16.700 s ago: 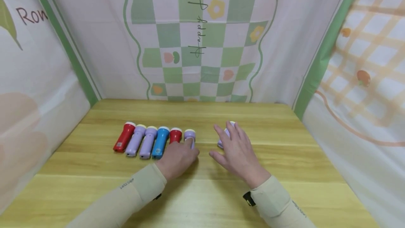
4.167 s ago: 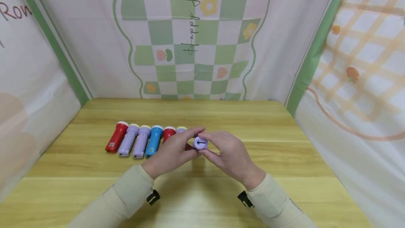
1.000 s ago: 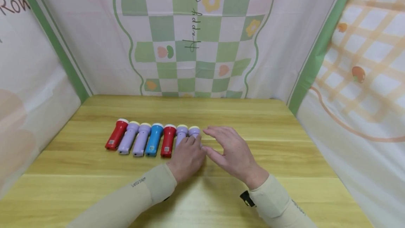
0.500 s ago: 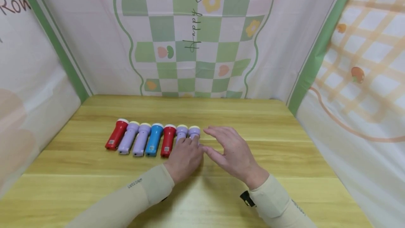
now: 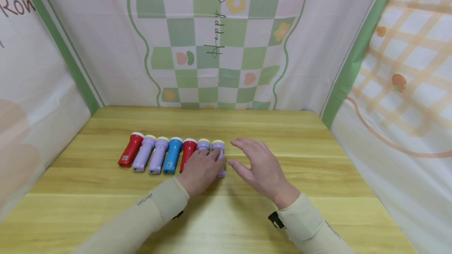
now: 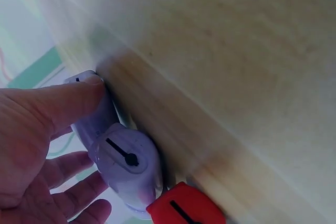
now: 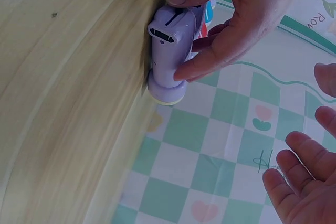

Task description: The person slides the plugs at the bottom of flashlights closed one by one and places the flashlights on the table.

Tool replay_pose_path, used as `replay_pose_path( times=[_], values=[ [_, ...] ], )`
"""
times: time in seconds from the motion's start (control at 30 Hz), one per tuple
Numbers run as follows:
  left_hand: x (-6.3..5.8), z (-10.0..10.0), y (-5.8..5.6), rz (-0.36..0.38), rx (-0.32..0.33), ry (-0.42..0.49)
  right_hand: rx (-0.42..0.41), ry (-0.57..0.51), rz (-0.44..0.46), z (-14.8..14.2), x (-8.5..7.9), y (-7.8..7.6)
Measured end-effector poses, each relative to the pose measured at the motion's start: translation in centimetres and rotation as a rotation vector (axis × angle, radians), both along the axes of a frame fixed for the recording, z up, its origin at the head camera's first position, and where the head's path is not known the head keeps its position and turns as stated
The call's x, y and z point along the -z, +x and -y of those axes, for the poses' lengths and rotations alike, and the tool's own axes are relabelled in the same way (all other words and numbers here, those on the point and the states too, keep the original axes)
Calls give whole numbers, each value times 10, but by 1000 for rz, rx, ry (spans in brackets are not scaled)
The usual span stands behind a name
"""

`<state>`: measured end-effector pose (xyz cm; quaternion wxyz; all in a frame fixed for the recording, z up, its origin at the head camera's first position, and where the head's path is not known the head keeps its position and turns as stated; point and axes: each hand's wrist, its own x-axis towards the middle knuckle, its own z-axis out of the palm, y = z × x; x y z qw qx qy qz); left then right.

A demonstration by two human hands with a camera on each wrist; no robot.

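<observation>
A row of flashlights lies on the wooden table, lens ends toward the back. My left hand (image 5: 202, 169) pinches the rightmost purple flashlight (image 5: 218, 144), its thumb at the tail end and index finger along the body, as the right wrist view shows. Beside it lies another purple flashlight (image 6: 139, 166), partly covered by the left hand in the head view. Further left come a red flashlight (image 5: 188, 152), a blue flashlight (image 5: 173, 155), two more purple ones and a red flashlight (image 5: 130, 150) at the end. My right hand (image 5: 263, 167) hovers just right of the row, fingers relaxed, holding nothing.
The wooden table (image 5: 282, 136) extends to both sides and in front of the row. A checked green and white cloth (image 5: 231, 32) hangs behind its back edge. Printed cloths flank it left and right.
Earlier, the right hand covered a purple flashlight; both hands then held it on end. It now lies rightmost in the row. Most recently, the left hand slid slightly left, uncovering its tail.
</observation>
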<state>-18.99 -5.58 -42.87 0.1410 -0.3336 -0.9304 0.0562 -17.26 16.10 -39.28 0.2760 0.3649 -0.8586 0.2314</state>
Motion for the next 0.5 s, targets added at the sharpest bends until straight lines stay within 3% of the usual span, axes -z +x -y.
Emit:
replay_pose_path(
  times=[0.23,0.37,0.5],
  values=[
    [-1,1,1,31,0,8,23,0,26,-1,1,0],
    [-6,9,0,50,4,111,69,13,67,-3,2,-2],
    [-16,31,-2,24,-24,226,170,63,164,-7,0,-7]
  ],
)
